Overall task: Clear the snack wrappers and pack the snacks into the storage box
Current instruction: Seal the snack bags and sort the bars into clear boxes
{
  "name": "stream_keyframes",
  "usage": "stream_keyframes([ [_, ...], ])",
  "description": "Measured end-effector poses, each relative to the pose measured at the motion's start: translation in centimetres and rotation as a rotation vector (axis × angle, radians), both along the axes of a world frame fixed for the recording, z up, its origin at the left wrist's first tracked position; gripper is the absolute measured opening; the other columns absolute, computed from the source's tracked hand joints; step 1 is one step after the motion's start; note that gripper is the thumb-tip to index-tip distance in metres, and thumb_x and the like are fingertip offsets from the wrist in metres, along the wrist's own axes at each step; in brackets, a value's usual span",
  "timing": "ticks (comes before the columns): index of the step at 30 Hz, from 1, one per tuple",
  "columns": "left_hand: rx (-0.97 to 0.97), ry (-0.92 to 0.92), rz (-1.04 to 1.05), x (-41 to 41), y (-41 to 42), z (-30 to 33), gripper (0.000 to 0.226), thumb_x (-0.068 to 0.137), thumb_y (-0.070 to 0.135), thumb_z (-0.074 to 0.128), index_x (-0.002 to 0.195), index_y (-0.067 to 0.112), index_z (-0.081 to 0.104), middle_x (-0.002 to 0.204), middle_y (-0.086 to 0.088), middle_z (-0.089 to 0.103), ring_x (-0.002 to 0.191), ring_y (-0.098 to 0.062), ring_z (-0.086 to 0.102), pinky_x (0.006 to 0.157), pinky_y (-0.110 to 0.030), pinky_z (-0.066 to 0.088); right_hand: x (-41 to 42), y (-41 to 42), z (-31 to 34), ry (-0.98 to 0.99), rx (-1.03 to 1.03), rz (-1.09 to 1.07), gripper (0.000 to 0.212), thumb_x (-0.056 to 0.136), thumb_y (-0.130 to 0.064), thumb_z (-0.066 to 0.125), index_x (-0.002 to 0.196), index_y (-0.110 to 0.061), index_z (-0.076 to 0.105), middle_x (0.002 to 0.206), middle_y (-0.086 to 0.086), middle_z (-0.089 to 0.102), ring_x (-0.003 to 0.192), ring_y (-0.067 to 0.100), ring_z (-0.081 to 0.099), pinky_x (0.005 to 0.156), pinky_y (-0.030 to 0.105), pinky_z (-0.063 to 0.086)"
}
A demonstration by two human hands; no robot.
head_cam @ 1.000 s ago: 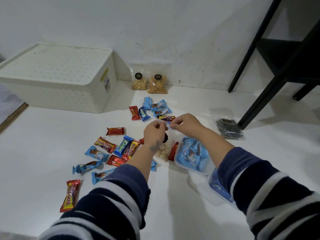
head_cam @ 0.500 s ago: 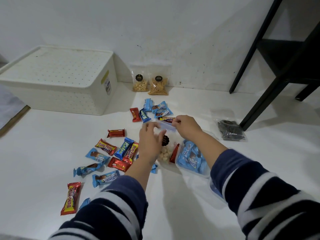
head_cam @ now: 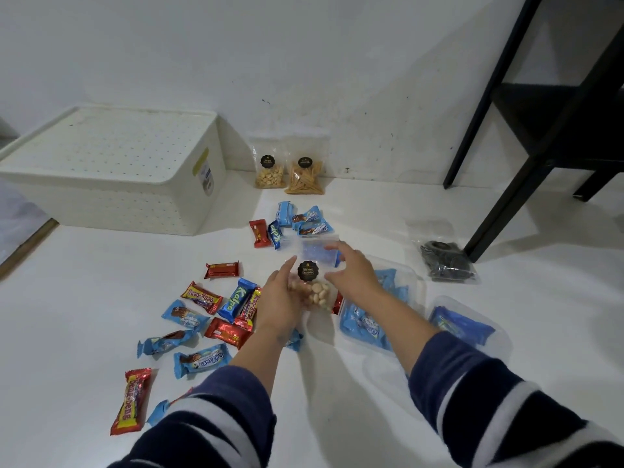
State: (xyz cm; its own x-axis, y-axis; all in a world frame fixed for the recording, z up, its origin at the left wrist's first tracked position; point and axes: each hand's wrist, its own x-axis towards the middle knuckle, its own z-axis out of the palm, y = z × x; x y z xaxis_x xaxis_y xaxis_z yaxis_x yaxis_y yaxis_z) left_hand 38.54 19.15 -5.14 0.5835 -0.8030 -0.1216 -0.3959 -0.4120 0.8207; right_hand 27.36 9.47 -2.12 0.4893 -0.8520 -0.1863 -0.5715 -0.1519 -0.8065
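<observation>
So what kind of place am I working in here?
Probably a room at home, working on the floor: white floor meeting a scuffed white wall, black furniture legs at floor level, and a white storage box against the wall.

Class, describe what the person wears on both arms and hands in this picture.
Both arms wear long dark navy sleeves with broad white stripes, pushed up toward the elbows. The left hand and right hand are bare: no gloves, rings or watch visible.

Left hand (head_cam: 280,304): palm inward, fingers curled on a bag's left side.
Right hand (head_cam: 353,273): fingers pinch its upper right edge.
Arms: extended forward, striped sleeves.
</observation>
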Motion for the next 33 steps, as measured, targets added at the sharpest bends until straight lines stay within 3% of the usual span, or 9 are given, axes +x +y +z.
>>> stream_keyframes([
  [3,-0.093,0.016,0.0,0.7,-2.1,1.0,0.069,0.087,-0.004,0.045,0.139,0.04,0.039,0.13,-0.002,0.051,0.115,-0.023,0.054,0.094,-0.044,0.052,1.0,-1.3,0.2,-0.053,-0.014,-0.021,0.06,0.083,-0.002,0.062,0.135,-0.03,0.047,0.119,0.007,0.052,0.102,0.022,0.057,0.081,0.024,0.044],
  [6,-0.143,-0.031,-0.029,2.0,-5.8,1.9,0.069,0.09,0.002,0.051,0.139,0.047,0.033,0.134,0.001,0.051,0.116,-0.02,0.055,0.089,-0.041,0.055,2.4,-4.6,0.8,-0.103,-0.079,-0.091,0.061,0.085,0.0,0.06,0.135,-0.033,0.047,0.11,0.001,0.049,0.089,0.016,0.052,0.082,0.025,0.047],
  [10,-0.16,-0.003,-0.075,3.8,-12.5,2.6,0.069,0.093,0.003,0.052,0.147,0.036,0.023,0.137,-0.002,0.049,0.121,-0.02,0.053,0.099,-0.035,0.049,4.3,-10.7,1.2,-0.102,-0.169,-0.149,0.065,0.084,0.0,0.064,0.138,-0.032,0.045,0.109,-0.003,0.045,0.089,0.014,0.05,0.081,0.023,0.046],
  [15,-0.178,-0.061,-0.175,6.3,-21.2,1.4,0.067,0.09,-0.004,0.052,0.145,0.03,0.034,0.143,-0.006,0.027,0.126,-0.023,0.045,0.102,-0.035,0.045,6.8,-19.2,0.0,-0.109,-0.16,-0.193,0.064,0.085,-0.004,0.064,0.138,-0.032,0.044,0.112,-0.001,0.046,0.09,0.014,0.048,0.079,0.021,0.041],
  [17,-0.168,-0.095,-0.191,7.5,-24.6,0.7,0.063,0.093,0.0,0.051,0.146,0.027,0.032,0.144,-0.009,0.027,0.128,-0.024,0.042,0.105,-0.028,0.036,8.0,-22.5,-0.5,-0.109,-0.146,-0.22,0.063,0.085,-0.003,0.062,0.138,-0.032,0.045,0.115,0.0,0.046,0.093,0.015,0.049,0.079,0.019,0.038],
  [21,-0.164,-0.118,-0.28,9.1,-29.3,-0.7,0.058,0.092,0.006,0.055,0.145,0.02,0.036,0.142,-0.01,0.026,0.129,-0.022,0.039,0.092,-0.006,0.022,9.6,-26.5,-1.7,-0.133,-0.111,-0.261,0.062,0.085,-0.002,0.059,0.138,-0.032,0.044,0.123,0.004,0.047,0.11,0.023,0.056,0.081,0.022,0.041],
  [26,-0.09,-0.1,-0.306,9.7,-31.4,-3.0,0.059,0.091,0.008,0.056,0.145,0.017,0.036,0.15,-0.01,0.027,0.137,-0.027,0.034,0.112,-0.028,0.031,9.8,-27.4,-3.4,-0.107,-0.059,-0.287,0.059,0.086,-0.008,0.06,0.138,-0.032,0.045,0.14,0.005,0.045,0.123,0.024,0.051,0.102,0.038,0.047],
  [31,-0.159,-0.066,-0.306,8.8,-29.8,-2.6,0.053,0.092,0.002,0.053,0.143,0.011,0.039,0.154,-0.01,0.02,0.141,-0.025,0.026,0.105,-0.014,0.025,7.7,-25.1,-2.3,-0.019,-0.099,-0.238,0.051,0.09,-0.007,0.057,0.137,-0.024,0.048,0.143,0.002,0.045,0.128,0.022,0.048,0.098,0.025,0.04],
  [33,-0.182,-0.112,-0.303,8.0,-28.5,-2.6,0.056,0.088,0.0,0.057,0.14,0.015,0.043,0.153,-0.01,0.02,0.14,-0.026,0.028,0.108,-0.022,0.028,6.0,-23.5,-2.2,0.028,-0.104,-0.234,0.046,0.09,-0.009,0.057,0.133,-0.025,0.051,0.14,0.003,0.046,0.126,0.021,0.049,0.096,0.024,0.04],
])
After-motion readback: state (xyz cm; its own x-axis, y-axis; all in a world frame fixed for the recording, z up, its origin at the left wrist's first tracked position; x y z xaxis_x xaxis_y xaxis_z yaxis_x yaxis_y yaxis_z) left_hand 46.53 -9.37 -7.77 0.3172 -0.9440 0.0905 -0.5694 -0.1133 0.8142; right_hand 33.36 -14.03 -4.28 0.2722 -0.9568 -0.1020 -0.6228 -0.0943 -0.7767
